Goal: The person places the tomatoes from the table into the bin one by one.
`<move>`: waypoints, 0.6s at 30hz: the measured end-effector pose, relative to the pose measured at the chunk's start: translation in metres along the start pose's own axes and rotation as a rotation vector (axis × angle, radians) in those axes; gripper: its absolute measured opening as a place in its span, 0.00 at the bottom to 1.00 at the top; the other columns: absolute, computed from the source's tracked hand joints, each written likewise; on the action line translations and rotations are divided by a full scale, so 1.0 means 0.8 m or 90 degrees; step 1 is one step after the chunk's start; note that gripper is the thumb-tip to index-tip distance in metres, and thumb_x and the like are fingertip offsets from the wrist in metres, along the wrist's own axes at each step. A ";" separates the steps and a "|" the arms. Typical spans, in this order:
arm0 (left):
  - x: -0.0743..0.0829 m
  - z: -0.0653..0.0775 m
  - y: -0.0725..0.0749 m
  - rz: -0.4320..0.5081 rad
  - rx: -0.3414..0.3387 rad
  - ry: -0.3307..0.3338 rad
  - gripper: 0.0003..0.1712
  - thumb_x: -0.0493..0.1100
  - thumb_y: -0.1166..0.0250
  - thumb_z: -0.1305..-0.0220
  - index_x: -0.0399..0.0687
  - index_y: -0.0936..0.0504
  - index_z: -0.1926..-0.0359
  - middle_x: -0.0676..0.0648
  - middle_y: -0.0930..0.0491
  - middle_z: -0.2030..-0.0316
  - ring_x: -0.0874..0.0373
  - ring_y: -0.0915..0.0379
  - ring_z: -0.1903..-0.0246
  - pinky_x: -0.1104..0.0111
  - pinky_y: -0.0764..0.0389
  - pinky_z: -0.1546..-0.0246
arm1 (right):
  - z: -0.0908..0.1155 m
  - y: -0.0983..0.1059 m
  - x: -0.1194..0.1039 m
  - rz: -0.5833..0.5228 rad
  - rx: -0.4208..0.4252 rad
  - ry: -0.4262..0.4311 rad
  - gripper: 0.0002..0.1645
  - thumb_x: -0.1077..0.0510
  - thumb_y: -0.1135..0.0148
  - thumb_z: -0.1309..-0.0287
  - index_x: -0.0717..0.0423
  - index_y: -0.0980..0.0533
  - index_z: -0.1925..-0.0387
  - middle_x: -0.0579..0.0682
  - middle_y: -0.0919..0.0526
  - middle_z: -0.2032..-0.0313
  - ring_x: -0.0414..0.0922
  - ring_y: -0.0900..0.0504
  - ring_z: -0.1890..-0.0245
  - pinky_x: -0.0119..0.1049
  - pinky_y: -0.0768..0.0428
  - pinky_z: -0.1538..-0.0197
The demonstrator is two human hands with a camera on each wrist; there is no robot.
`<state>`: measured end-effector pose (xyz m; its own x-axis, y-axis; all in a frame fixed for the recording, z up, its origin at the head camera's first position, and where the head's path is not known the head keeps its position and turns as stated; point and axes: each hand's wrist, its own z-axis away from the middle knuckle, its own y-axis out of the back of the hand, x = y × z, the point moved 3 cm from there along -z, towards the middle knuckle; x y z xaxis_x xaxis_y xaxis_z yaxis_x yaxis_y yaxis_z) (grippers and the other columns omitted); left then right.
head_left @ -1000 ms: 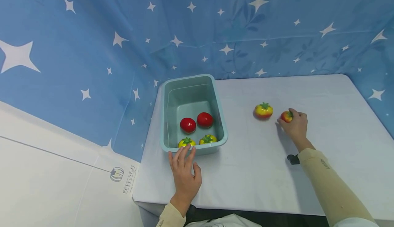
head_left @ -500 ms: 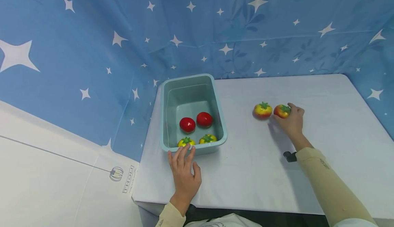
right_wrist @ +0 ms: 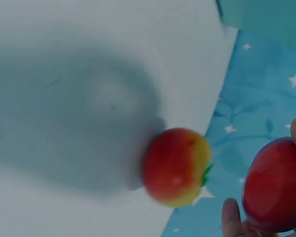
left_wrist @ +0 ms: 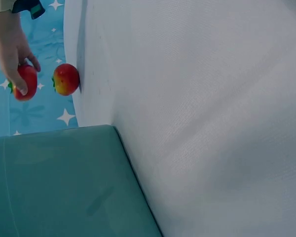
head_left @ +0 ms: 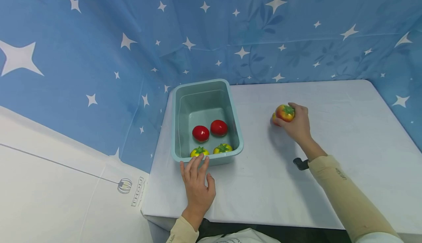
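My right hand (head_left: 299,126) holds a red-and-yellow tomato (head_left: 285,113) with a green leafy top, thumb on one side and fingers on the other. In the right wrist view it is raised off the white cloth. A second tomato (right_wrist: 175,168) sits on the table just beyond, mostly hidden behind the held one in the head view. My left hand (head_left: 199,191) lies with relaxed, spread fingers at the near rim of the blue-green bin (head_left: 234,115). Inside are two red tomatoes (head_left: 201,134) showing bare undersides, and two yellow ones (head_left: 223,148) with green tops along the near wall.
The bin stands at the left of the white-covered table (head_left: 257,184). A blue star-patterned curtain (head_left: 211,27) hangs behind and beside the table. A dark wrist mount (head_left: 300,164) juts from the right sleeve, low over the cloth.
My right hand has lifted the tomato and carried it left, over the tomato on the table. The left hand has stayed at the bin's rim.
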<state>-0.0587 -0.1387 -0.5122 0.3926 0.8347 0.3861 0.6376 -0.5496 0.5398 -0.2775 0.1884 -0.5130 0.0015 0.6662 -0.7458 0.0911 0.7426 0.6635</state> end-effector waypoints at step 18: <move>-0.002 0.002 0.001 -0.003 -0.004 0.000 0.24 0.37 0.50 0.39 0.40 0.22 0.42 0.40 0.27 0.40 0.42 0.37 0.40 0.43 0.59 0.31 | -0.002 -0.009 -0.094 -0.049 0.011 0.117 0.44 0.54 0.27 0.49 0.59 0.38 0.33 0.62 0.39 0.37 0.58 0.34 0.40 0.58 0.29 0.39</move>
<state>-0.0583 -0.1405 -0.5136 0.3904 0.8371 0.3833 0.6347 -0.5463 0.5466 -0.2794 0.1331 -0.4618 -0.1879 0.6100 -0.7698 0.1016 0.7917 0.6025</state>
